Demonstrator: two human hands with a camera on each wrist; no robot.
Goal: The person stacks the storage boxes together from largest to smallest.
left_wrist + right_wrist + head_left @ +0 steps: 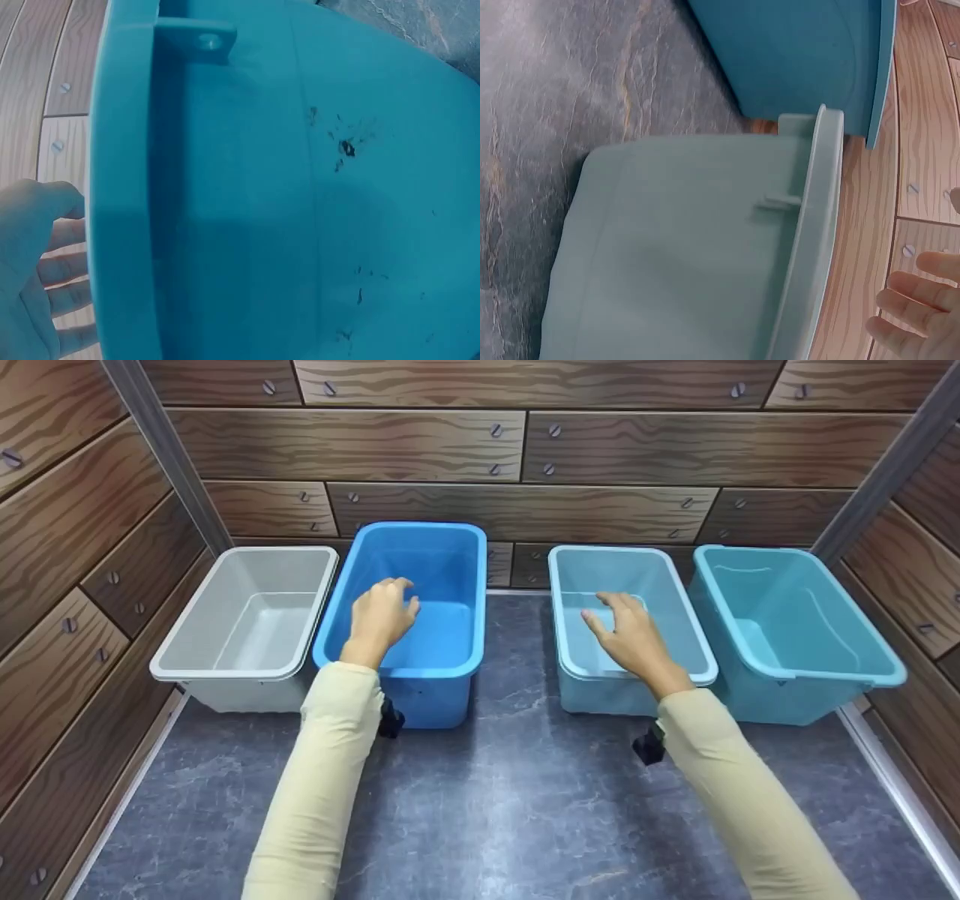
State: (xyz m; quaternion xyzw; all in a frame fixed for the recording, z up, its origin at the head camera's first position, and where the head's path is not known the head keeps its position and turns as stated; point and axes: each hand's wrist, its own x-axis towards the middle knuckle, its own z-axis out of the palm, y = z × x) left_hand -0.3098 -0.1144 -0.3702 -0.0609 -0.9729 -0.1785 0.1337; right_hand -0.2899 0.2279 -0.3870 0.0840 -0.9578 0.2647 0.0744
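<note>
My left hand [380, 616] hovers over the bright blue bin [405, 673], its fingers loosely bent and nothing in them. In the left wrist view that bin's outer wall [247, 225] fills most of the picture, with dark scuffs on it and the fingers beyond the rim. Over the pale blue bin [604, 696], my right hand [630, 634] is spread with thumb apart from fingers, holding nothing. The right wrist view has the relaxed fingers [915, 296] past the pale bin's rim [817, 240]. Both bins look empty inside where they show.
A light grey bin [251, 690] stands left of the bright blue one. At the far right is a teal bin [787, 697]. All stand on a dark marbled surface [495, 795], against wood-patterned walls [450, 442] with metal corner strips.
</note>
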